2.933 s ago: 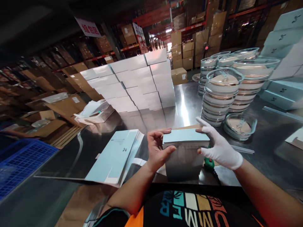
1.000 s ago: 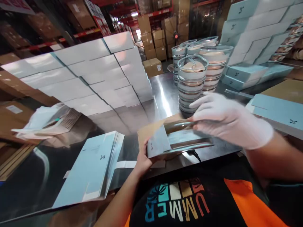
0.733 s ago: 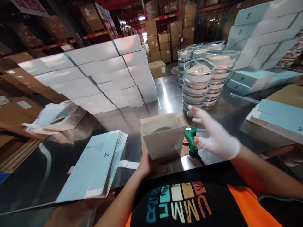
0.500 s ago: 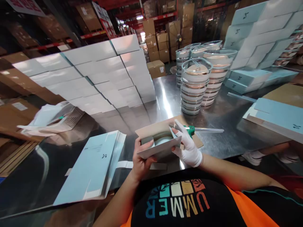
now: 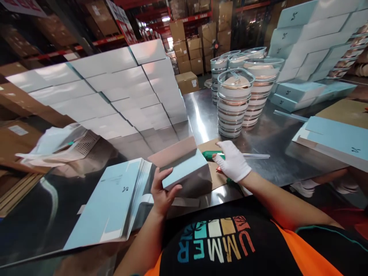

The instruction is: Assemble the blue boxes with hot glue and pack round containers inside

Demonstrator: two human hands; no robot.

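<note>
In my bare left hand [image 5: 163,189] is a small light-blue cardboard box [image 5: 186,168], gripped at its left end between fingers and thumb. A long flap stands up along the box's far side, and a blue panel covers its top. My right hand [image 5: 234,161], in a white glove, is over a green glue gun [image 5: 208,154] with a red trigger. Its fingers are spread around the gun; how firmly they touch it I cannot tell. A clear glue stick [image 5: 257,156] juts out of the gun to the right. Under the gun lies a brown cardboard piece [image 5: 205,146].
Flat blue box blanks [image 5: 100,203] lie stacked at left, more blanks [image 5: 339,134] at right. White boxes [image 5: 115,88] form a wall behind. Stacked clear round containers [image 5: 234,109] stand on the metal table [image 5: 198,115]. A white basket [image 5: 83,143] sits at far left.
My right hand has let go of the box and moved right to the glue gun. The box's blue panel has folded down over the opening, hiding the round contents. My left hand has shifted slightly left.
</note>
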